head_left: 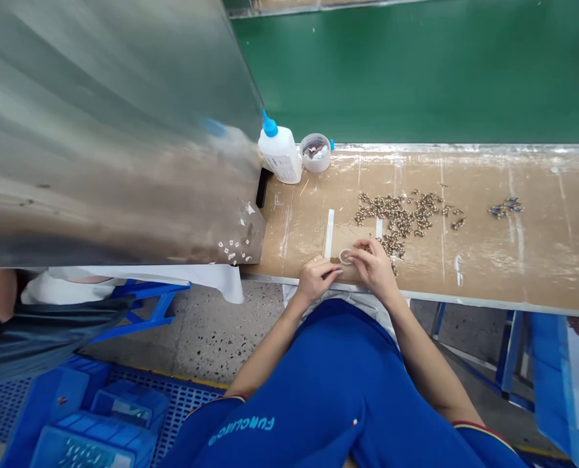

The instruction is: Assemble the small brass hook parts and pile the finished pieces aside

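My left hand (317,278) is at the front edge of the work table, with thumb and fingers pinched together. Whatever sits between those fingertips is too small to make out. Just to its right, my right hand (375,268) has closed fingers at the rim of a small white ring (345,257) and seems to grip it. A pile of small brass-coloured metal pieces (401,214) spreads behind and beside my right hand. Behind my hands, a white strip (329,234) and a shorter white strip (379,227) lie on the brown table surface.
A white bottle with blue nozzle (280,156) and a small round tub (315,153) stand at the back left. A metal panel (172,143) rises on the left. Beyond the table (538,260) runs a green surface (416,71). Some bluish pieces (505,207) lie right.
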`<state>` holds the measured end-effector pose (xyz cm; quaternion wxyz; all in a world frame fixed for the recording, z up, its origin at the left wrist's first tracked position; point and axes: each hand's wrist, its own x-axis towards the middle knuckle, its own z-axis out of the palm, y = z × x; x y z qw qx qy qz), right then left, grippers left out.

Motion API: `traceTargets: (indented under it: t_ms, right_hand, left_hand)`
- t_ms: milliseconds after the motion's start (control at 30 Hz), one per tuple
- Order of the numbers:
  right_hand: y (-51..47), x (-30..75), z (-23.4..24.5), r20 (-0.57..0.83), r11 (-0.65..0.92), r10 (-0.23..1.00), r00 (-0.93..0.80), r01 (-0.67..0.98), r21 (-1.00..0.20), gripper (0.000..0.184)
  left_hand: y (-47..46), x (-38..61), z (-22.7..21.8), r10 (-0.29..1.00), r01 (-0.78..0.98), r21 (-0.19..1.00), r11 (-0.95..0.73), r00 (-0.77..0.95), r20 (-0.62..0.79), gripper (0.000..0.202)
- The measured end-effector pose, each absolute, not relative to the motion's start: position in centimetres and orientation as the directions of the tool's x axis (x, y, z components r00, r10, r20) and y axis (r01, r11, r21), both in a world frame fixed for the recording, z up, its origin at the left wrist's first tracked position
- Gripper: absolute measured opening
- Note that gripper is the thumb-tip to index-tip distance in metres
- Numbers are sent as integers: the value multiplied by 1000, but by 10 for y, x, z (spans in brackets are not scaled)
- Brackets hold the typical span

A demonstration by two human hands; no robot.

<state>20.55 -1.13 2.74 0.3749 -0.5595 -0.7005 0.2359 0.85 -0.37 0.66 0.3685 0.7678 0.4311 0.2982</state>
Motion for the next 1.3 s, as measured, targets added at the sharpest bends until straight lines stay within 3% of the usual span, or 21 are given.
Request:
traceTargets:
  t_ms: [300, 433, 600, 900, 1300]
  right_hand:
    - [-17, 193, 27, 262, 206, 965, 32, 528, -824, 22]
    - [-32, 189, 29, 242, 129, 932, 270, 375, -918, 21]
    - [-56, 178, 18, 77, -6, 874, 480, 169, -986, 29]
    - [-56, 175, -6, 209, 119, 889, 408, 236, -964, 25]
    - [-54, 176, -1, 369, 243, 878, 305, 379, -893, 16]
  left_hand:
    - [-2, 11, 5, 874, 470, 820, -327, 480, 74, 30]
    - [-1, 12, 5, 867, 456, 824, -336, 492, 81, 30]
    - [-2, 15, 3, 844, 475, 788, -391, 527, 101, 32]
    - [-6, 20, -6, 781, 531, 607, -591, 564, 267, 43]
    - [-6, 21, -7, 784, 538, 601, -592, 557, 273, 48]
